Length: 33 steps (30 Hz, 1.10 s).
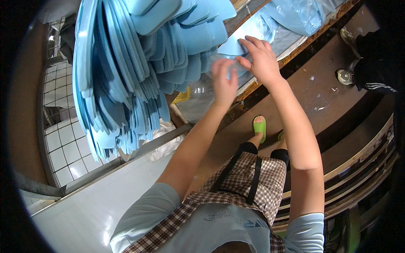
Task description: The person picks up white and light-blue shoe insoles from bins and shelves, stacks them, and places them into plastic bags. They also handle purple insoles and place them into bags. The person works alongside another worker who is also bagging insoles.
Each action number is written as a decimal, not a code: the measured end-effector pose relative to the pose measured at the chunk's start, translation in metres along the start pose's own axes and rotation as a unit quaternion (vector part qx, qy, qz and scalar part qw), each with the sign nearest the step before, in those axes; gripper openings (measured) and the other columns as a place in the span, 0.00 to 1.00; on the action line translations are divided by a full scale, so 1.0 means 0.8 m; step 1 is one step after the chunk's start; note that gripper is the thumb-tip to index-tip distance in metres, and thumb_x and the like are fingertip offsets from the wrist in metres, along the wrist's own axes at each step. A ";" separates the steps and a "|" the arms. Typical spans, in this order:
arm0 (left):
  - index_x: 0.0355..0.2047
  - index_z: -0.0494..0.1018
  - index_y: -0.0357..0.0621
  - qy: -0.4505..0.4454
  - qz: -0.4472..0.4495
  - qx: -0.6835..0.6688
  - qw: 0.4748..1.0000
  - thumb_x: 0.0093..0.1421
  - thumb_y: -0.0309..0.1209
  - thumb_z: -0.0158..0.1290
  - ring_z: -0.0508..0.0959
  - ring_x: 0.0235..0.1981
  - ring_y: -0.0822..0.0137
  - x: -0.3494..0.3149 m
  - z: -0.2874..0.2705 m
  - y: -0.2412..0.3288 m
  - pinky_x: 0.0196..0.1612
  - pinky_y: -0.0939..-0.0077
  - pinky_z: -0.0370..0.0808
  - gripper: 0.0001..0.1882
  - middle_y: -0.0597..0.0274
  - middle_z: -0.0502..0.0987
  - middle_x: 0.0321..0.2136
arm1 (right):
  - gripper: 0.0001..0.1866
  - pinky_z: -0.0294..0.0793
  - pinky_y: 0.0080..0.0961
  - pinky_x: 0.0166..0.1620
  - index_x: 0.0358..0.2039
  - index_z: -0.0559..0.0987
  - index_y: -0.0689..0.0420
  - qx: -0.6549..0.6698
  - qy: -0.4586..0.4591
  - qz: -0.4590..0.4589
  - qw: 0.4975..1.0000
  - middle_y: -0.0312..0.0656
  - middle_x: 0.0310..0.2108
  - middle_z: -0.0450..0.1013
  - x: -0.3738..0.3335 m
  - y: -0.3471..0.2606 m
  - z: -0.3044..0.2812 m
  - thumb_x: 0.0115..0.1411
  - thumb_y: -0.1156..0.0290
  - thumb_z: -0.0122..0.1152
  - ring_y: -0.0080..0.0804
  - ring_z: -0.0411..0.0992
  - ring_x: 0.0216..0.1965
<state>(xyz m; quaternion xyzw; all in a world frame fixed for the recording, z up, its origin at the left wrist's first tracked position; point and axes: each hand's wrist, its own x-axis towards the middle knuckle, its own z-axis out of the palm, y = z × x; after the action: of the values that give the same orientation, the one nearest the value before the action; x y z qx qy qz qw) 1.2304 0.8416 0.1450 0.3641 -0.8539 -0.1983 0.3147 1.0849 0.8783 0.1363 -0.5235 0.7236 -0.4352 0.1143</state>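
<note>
My right hand [262, 61] reaches over the bench with its fingers apart, and nothing shows between them. Its fingertips are at a light-blue sheet-like piece [236, 44] lying on clear plastic; whether they touch it I cannot make out. Just to the left, my left hand [225, 82] is smeared by motion, so what its fingers hold, if anything, is unclear. Beside it rises a big pile of flat light-blue pieces with rounded ends [122, 55], stacked in several leaning bundles. Beyond my right hand lies a clear plastic bag with blue contents [299, 17].
The bench has a worn, rusty edge [291, 57]. A white panel [105, 194] lies at the lower left, with white bundled plastic [164, 139] near it. Slatted metal rails [358, 164] curve along the right. Another person's shoe [345, 76] is on the floor at the right.
</note>
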 end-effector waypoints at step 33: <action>0.50 0.62 0.34 -0.026 -0.281 -0.594 0.754 0.65 0.37 0.42 0.73 0.44 0.61 0.062 -0.006 -0.005 0.47 0.65 0.72 0.19 0.52 0.70 0.46 | 0.25 0.57 0.37 0.52 0.45 0.77 0.46 -0.011 0.117 0.048 0.992 0.38 0.40 0.66 -0.039 -0.070 0.019 0.43 0.77 0.54 0.40 0.61 0.46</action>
<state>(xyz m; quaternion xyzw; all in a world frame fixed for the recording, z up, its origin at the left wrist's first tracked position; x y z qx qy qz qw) 1.2089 0.8014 0.1656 0.3225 -0.4317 -0.7543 0.3750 1.1441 0.8934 0.1601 -0.4345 0.7612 -0.4795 0.0436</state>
